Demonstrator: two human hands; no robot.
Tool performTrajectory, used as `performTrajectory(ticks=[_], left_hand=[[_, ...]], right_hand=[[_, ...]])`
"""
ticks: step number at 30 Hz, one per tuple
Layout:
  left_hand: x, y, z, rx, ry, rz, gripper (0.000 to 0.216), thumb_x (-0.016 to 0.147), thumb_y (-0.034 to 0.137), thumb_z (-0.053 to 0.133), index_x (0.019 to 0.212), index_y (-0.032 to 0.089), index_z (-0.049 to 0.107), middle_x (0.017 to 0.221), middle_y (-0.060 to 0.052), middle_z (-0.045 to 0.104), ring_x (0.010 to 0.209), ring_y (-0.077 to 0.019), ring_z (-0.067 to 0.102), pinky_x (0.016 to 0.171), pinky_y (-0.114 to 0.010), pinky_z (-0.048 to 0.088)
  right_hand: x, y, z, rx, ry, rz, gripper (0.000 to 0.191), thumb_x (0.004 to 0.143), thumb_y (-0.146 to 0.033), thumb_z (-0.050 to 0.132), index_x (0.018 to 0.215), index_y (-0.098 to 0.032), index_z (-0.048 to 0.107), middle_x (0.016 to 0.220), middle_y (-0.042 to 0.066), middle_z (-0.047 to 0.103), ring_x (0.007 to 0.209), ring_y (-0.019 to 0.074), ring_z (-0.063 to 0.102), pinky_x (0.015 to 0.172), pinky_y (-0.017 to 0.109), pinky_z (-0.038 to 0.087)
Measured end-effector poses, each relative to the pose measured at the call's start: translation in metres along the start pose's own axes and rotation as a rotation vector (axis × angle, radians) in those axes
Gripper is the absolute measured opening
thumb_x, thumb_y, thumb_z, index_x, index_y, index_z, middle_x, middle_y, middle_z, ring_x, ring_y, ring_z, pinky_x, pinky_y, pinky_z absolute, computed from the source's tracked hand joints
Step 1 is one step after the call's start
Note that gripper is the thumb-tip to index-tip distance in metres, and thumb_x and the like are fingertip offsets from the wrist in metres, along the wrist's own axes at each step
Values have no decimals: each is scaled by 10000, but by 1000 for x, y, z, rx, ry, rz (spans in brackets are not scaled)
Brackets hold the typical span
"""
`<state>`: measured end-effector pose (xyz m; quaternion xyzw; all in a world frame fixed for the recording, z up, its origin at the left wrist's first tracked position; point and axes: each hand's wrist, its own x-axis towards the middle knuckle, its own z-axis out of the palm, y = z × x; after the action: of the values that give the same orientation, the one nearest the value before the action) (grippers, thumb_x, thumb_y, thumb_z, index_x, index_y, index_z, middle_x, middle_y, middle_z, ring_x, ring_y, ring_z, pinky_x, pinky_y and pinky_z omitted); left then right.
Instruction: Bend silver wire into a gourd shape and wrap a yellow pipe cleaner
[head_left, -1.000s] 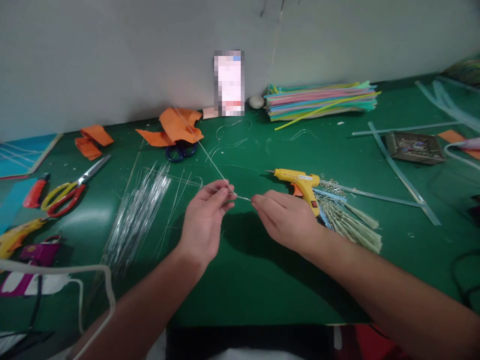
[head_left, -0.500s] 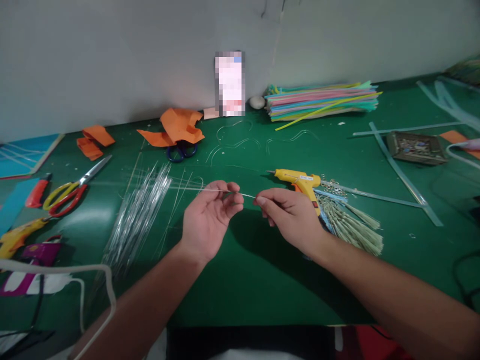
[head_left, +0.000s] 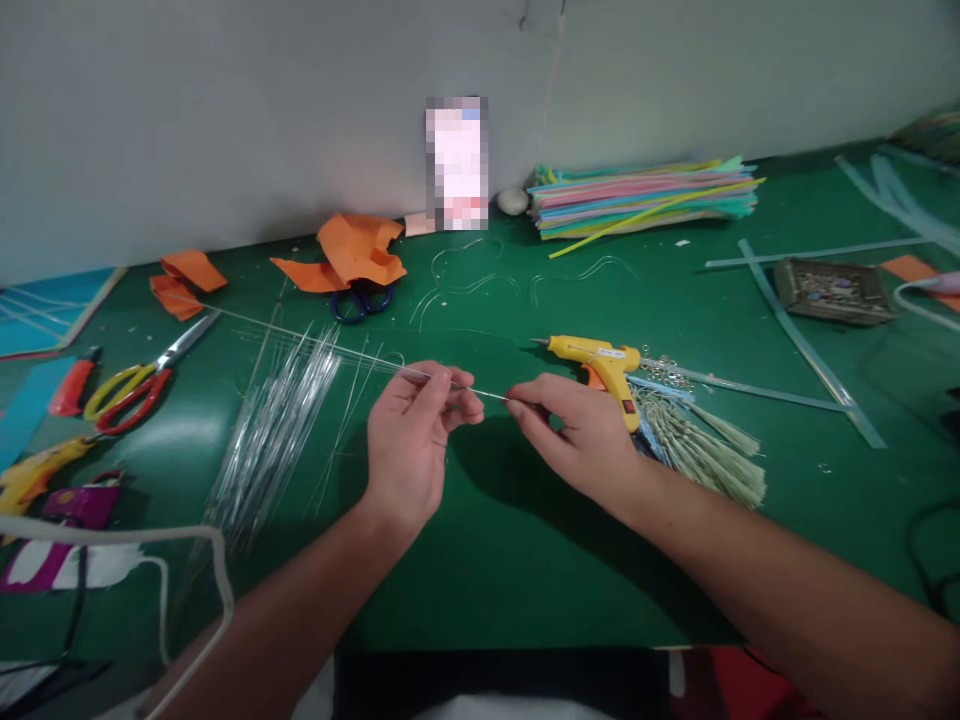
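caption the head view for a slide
Left hand and right hand hold thin wires above a green table, yellow glue gun nearby.

You can read no words, brands or numbers here. At 3 o'clock from the middle of your view, the yellow glue gun (head_left: 616, 378) carries a white label (head_left: 611, 353) along its barrel, its markings too small for you to make out. At 12 o'clock, the bright screen (head_left: 457, 165) is pixelated, so you can decipher nothing on it. Toward 8 o'clock, the purple-and-white object (head_left: 96, 500) shows no legible lettering.
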<state>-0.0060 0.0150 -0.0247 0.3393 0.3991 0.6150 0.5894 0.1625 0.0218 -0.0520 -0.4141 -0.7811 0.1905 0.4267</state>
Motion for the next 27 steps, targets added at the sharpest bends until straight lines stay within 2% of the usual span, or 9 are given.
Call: performTrajectory(ticks=[4,9,14,19,27], left_hand=[[0,0,0,-4,12,25,101,877,243,663,839,160,618,826,-4,687,644,-80,654,600,-184,571],[1,4,-2,-18,44,31,115,859,244,685,835,159,612,814,0,684,639,-76,649,590,-175,567],[5,5,-3,-11,73,34,130,849,260,694,841,154,618,814,-2,682,641,-74,647,586,-172,565],[5,4,-2,27,99,46,155,839,293,703,827,156,632,806,-8,689,625,-79,648,575,-182,563],[5,4,-4,26,88,22,141,852,277,696,809,148,663,783,-11,697,612,-69,645,570,-163,559]], right_hand=[[0,-1,1,34,24,32,146,892,-245,586,974,-165,676,735,15,661,611,108,608,569,228,478],[0,0,1,0,44,73,192,870,-257,615,1041,-183,662,762,0,662,629,113,615,614,248,499],[2,2,-3,-68,71,-3,97,898,-235,589,949,-179,650,753,8,665,640,109,619,611,241,488],[2,2,-4,-104,74,-116,80,923,-202,563,950,-188,636,804,32,697,701,126,643,641,251,496],[2,-1,-4,-131,36,-137,128,931,-197,531,823,-190,599,693,6,646,613,109,601,564,226,451]])
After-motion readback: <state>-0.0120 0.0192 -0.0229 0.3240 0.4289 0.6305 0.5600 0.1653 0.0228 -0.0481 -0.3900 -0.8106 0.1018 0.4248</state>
